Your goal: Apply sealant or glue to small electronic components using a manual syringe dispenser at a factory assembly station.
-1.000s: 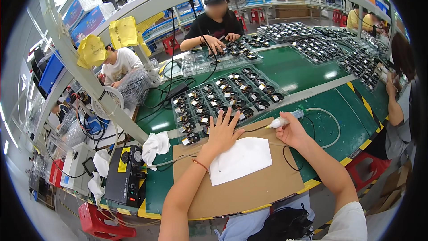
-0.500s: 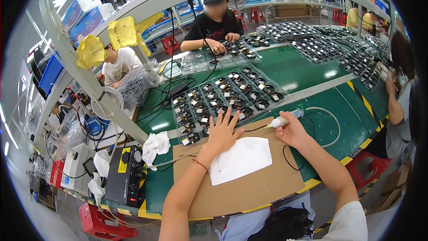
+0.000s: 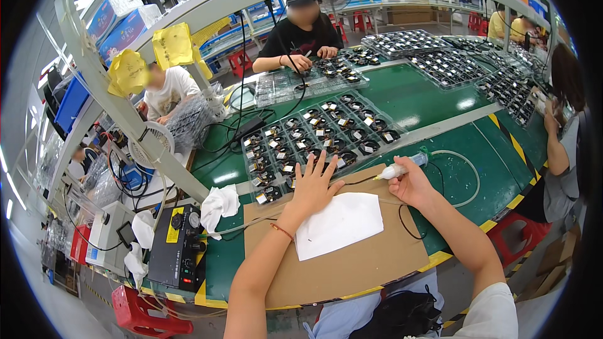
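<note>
My right hand (image 3: 412, 183) grips a dispensing syringe (image 3: 393, 171) with a white barrel and a bluish cap, tilted so that its tip points left. A clear hose (image 3: 472, 166) loops from its back end. My left hand (image 3: 312, 188) lies with fingers spread at the near edge of a clear plastic tray (image 3: 400, 128); its palm hides what is beneath. Several small coiled black parts with white labels fill the tray. Between my left thumb and the syringe tip runs a thin black wire (image 3: 359, 182). White paper (image 3: 339, 229) rests on brown cardboard (image 3: 377, 262) under my wrists.
Left of the cardboard stand a black control box (image 3: 173, 248) with knobs and a crumpled white cloth (image 3: 218, 206). A metal post (image 3: 160, 150) rises beside them. Across the green table a co-worker (image 3: 301, 34) handles parts at another tray; another person (image 3: 559, 150) sits at the right.
My hands and the syringe hold their places. Across the table, the co-worker's hand has shifted slightly left and up, with a small pale item at the fingers.
</note>
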The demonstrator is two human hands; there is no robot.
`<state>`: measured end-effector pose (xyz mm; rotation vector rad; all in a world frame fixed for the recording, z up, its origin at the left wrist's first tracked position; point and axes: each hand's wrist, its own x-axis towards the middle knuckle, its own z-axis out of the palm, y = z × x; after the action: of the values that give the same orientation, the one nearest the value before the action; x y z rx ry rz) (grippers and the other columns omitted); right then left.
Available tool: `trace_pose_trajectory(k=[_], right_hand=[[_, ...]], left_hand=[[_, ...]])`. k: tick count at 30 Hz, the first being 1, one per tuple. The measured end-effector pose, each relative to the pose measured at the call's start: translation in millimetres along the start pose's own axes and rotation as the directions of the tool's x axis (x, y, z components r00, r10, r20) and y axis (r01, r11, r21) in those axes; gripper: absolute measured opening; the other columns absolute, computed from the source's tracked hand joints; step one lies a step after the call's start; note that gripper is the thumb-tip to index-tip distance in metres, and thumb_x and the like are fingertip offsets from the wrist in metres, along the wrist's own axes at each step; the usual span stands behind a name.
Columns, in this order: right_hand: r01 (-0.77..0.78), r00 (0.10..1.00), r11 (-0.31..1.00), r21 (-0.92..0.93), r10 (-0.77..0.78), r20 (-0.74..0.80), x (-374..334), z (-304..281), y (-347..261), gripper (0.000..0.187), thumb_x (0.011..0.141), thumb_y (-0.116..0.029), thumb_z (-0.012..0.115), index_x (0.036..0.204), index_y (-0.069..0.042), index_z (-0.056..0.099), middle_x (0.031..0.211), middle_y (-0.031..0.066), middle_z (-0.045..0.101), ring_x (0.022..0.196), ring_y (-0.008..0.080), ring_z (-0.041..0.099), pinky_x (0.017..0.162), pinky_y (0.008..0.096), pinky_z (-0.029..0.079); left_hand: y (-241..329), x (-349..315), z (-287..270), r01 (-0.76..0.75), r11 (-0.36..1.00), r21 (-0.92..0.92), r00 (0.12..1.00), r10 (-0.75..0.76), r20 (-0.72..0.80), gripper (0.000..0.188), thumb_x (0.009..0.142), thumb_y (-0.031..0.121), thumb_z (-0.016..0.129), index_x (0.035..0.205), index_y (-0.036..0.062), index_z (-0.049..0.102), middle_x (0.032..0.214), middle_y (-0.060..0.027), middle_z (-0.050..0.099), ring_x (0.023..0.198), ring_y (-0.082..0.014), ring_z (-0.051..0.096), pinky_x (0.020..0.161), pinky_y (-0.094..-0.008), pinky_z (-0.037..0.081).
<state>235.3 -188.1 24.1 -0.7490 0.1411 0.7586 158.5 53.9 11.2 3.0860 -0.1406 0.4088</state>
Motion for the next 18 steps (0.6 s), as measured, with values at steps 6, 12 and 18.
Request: trace_pose_trajectory(k=[6,12,18], right_hand=[[0.003,1.000,1.000,0.006,-0.003,-0.009,-0.3,2.6,0.4,0.023,0.081,-0.025,0.059,0.083,-0.004,0.050,0.072,0.0059,0.054,0.050,0.0117,0.044,0.045,0.0234,0.038],[-0.002,1.000,1.000,0.003,0.002,-0.018,-1.3,2.5,0.8,0.023,0.081,-0.025,0.059,0.083,-0.004,0.050,0.071,0.0055,0.053,0.050,0.0117,0.044,0.045,0.0235,0.038],[0.003,1.000,1.000,0.002,-0.003,-0.025,-3.0,2.2,1.2,0.023,0.081,-0.025,0.059,0.083,-0.004,0.050,0.071,0.0052,0.052,0.050,0.0116,0.044,0.045,0.0235,0.037]], left_hand=[[-0.5,-0.7,0.0,0.006,1.000,0.007,1.000,-0.006,0.003,0.061,0.088,0.051,0.037,0.139,0.0189,0.023,0.143,-0.0156,0.020,0.130,-0.0395,0.020,0.100,-0.0612,0.015],[-0.2,-0.9,0.3,0.003,1.000,0.005,1.000,-0.003,0.004,0.061,0.088,0.051,0.037,0.139,0.0193,0.023,0.143,-0.0155,0.020,0.130,-0.0395,0.020,0.100,-0.0612,0.015],[1.2,-1.4,0.6,0.000,1.000,0.008,1.000,0.000,0.000,0.061,0.088,0.051,0.036,0.139,0.0192,0.023,0.143,-0.0156,0.021,0.130,-0.0395,0.020,0.099,-0.0613,0.015]])
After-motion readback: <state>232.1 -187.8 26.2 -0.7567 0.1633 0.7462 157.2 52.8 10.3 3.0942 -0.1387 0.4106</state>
